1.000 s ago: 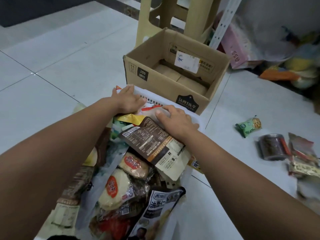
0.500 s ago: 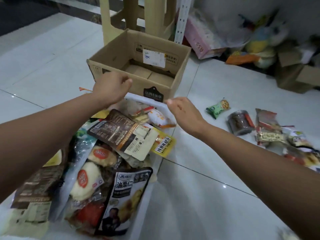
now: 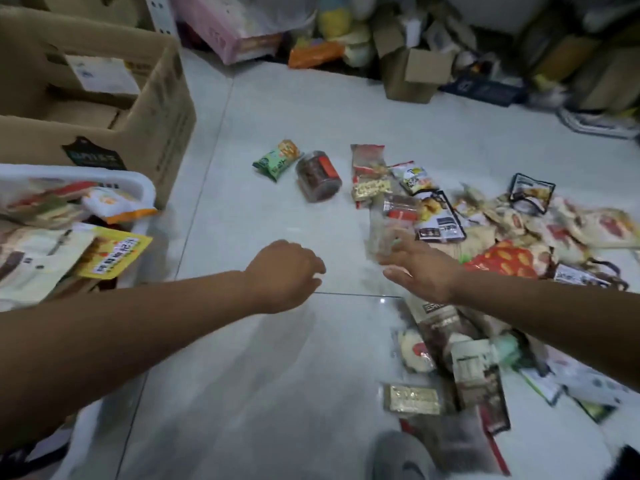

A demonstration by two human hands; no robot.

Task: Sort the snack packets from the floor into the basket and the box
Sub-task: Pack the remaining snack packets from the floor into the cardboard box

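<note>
Both are empty: left hand (image 3: 285,271) hangs loosely curled, right hand (image 3: 424,270) spreads flat. At its fingertips lies a clear crinkly plastic packet (image 3: 382,225) (likely light and slippery); best pinched by a sealed edge.

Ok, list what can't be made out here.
Head view:
Cardboard box: cut off by top and left edges.
White basket: cut by left edge; left forearm covers its near part.
Right hand, fingers: motion-blurred; contact with a packet unclear.
Floor packets: print blurred, unreadable.

Only blurred, unreadable Chinese characters show on the yellow packet (image 3: 114,252) and the box's (image 3: 162,109) dark label (image 3: 93,155).
</note>
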